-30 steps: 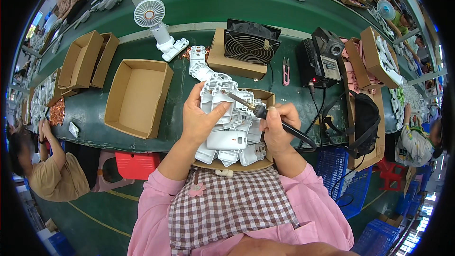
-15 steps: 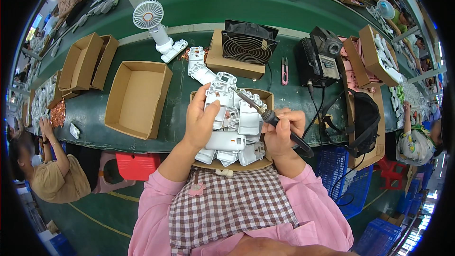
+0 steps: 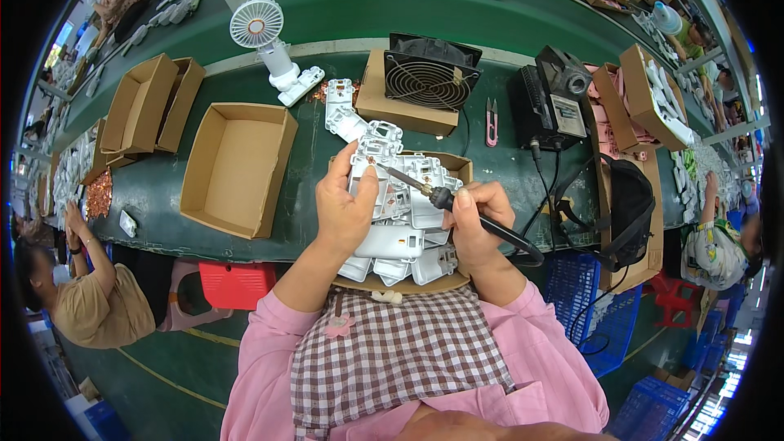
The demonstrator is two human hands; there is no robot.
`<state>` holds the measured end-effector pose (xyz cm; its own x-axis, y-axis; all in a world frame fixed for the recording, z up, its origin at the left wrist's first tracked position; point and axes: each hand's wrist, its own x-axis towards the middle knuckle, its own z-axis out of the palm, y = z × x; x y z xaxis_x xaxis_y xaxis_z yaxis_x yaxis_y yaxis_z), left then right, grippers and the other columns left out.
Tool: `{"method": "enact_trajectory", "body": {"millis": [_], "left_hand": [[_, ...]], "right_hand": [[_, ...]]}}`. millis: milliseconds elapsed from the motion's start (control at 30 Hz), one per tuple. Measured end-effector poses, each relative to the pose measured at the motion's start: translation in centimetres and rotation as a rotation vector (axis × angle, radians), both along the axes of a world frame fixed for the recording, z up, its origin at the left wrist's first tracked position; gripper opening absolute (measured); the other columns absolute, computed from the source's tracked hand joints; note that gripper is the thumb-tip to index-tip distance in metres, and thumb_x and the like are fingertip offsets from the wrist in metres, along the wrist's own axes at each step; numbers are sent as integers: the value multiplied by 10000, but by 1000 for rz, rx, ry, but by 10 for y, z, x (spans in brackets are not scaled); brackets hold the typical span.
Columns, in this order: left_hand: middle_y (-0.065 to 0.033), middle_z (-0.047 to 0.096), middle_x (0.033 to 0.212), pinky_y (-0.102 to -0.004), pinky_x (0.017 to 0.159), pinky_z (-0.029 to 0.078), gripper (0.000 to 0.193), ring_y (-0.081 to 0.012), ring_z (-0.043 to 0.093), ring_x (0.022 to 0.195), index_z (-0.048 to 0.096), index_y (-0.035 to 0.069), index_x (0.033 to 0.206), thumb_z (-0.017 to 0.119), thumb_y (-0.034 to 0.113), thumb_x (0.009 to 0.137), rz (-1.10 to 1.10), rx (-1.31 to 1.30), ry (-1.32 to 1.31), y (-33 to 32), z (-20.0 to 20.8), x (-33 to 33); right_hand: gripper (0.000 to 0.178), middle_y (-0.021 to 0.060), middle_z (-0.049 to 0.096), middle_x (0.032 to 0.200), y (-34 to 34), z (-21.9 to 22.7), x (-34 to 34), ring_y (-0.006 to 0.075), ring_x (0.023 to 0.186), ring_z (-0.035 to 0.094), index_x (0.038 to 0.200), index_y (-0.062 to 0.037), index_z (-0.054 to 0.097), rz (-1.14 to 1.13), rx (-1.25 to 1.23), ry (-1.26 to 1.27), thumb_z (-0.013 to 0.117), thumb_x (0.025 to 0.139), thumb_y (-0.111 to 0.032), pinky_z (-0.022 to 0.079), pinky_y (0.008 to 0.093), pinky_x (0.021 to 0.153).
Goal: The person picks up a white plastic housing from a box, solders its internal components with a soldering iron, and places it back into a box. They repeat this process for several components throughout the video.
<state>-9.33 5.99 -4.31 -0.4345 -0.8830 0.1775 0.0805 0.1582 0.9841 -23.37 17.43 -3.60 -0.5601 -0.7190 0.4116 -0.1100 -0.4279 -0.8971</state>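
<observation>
My left hand [image 3: 343,204] is closed on a white plastic housing [image 3: 359,167], thumb on its face, above a cardboard box [image 3: 463,170] heaped with similar white housings [image 3: 392,242]. A small copper-coloured piece shows on the held housing near my thumb. In my right hand [image 3: 480,216] is a soldering iron [image 3: 445,198] with a black handle, gripped like a pen. Its metal tip points left and reaches the housing beside that copper piece; whether they touch, I cannot tell. More white housings [image 3: 343,110] lie beyond the box, next to scattered copper bits.
An open cardboard box [image 3: 237,170] stands at left. Farther back are a white handheld fan [image 3: 276,61] and a black-grilled fan [image 3: 431,77] on cardboard. Pink-handled snips [image 3: 492,124] and a black soldering station [image 3: 551,106] lie right. A coworker [image 3: 102,294] sits at far left.
The soldering iron's tip has moved left and down from the housing's upper end to near the copper piece by my thumb. My right hand has shifted slightly left with it.
</observation>
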Motion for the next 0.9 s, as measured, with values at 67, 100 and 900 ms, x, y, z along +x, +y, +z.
{"method": "enact_trajectory", "body": {"millis": [67,100,900], "left_hand": [[-88,617,1006,-237,686,505,340,-94,601,776,465,-59,1219,470,26,889,17,-68,-32,-1,-3,1],[-93,613,1005,-244,727,484,352,-106,592,816,477,-64,1209,509,27,870,18,-11,-6,0,-2,1],[-100,641,952,-246,750,467,353,-105,579,852,507,-76,1175,547,33,842,-9,53,4,4,5,0]], "right_hand": [[162,69,516,643,-1,3,1,88,466,484,790,-24,446,1,6,16,545,890,-104,391,211,428],[167,67,515,640,-1,4,1,85,464,484,788,-25,445,-1,13,32,547,891,-109,387,208,426],[166,69,516,619,-2,2,0,97,462,483,786,-26,438,3,-2,-39,539,894,-102,396,219,430]]}}
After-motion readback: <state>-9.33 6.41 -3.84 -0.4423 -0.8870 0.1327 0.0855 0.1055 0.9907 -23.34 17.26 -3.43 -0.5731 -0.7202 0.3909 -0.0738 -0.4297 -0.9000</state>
